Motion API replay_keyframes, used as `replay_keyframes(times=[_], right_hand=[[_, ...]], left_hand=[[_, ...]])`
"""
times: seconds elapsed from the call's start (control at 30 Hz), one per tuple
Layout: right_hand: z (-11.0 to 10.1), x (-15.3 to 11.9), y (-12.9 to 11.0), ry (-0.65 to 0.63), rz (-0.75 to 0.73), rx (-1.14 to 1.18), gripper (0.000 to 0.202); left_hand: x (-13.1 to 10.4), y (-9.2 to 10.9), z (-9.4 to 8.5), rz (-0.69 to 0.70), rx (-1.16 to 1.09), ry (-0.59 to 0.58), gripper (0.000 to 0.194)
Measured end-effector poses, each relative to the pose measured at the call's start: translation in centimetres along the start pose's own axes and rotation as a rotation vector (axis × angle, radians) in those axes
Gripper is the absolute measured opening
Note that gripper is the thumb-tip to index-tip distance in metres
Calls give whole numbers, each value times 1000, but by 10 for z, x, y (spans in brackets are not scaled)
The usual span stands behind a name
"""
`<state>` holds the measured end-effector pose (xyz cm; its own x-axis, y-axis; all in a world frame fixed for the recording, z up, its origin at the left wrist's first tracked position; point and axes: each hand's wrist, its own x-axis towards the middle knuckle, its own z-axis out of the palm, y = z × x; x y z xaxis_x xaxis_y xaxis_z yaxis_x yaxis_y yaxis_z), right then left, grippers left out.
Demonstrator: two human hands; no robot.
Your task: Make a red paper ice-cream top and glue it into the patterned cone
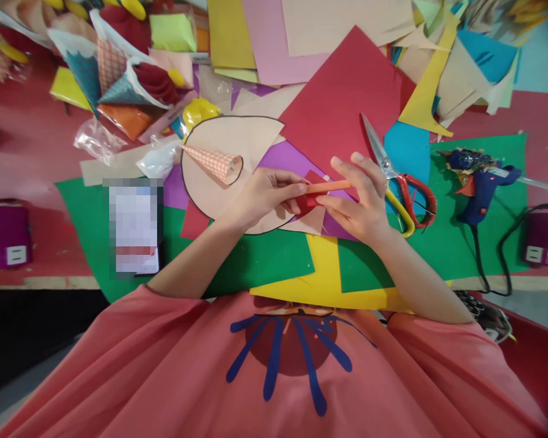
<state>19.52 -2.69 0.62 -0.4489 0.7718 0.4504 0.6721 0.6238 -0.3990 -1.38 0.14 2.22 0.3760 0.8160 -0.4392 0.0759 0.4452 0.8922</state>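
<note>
My left hand pinches the left end of a narrow orange strip between thumb and fingers. The other end lies against the fingers of my right hand, which curve around it with the thumb below. Beneath the strip, close to both hands, is a piece of red sheet; whether a hand touches it, I cannot tell. Left of my left hand, a small checkered cone lies on a large beige rounded sheet with a dark outline. Open scissors with red and yellow handles lie right beside my right hand.
A blue glue gun with a black cord lies at the right on a green sheet. A phone is at the left. Finished-looking cones fill the back left. A red sheet and colored scraps cover the back.
</note>
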Motion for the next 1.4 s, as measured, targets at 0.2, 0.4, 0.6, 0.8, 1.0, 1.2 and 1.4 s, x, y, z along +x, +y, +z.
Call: replay_keyframes(times=[0.2,0.4,0.6,0.8,1.0,1.2,1.4], right_hand=[[-2,3,6,-5,-57,111,9],[-1,5,6,-15,9,329,5],[0,5,5,-2,96,434,2],[0,4,3,6,151,505,1],[-1,3,1,-22,270,566,15],[1,2,-1,-45,355,710,11],[4,4,-6,13,392,850,9]], left_hand=[[-5,4,3,68,131,4,21],[-5,3,5,109,167,23,36],[-5,-3,6,198,188,26,40],[-5,-8,6,296,221,23,40],[-4,-8,4,407,312,14,33],[-4,-11,4,409,285,-49,33],[-3,-20,6,574,377,4,27]])
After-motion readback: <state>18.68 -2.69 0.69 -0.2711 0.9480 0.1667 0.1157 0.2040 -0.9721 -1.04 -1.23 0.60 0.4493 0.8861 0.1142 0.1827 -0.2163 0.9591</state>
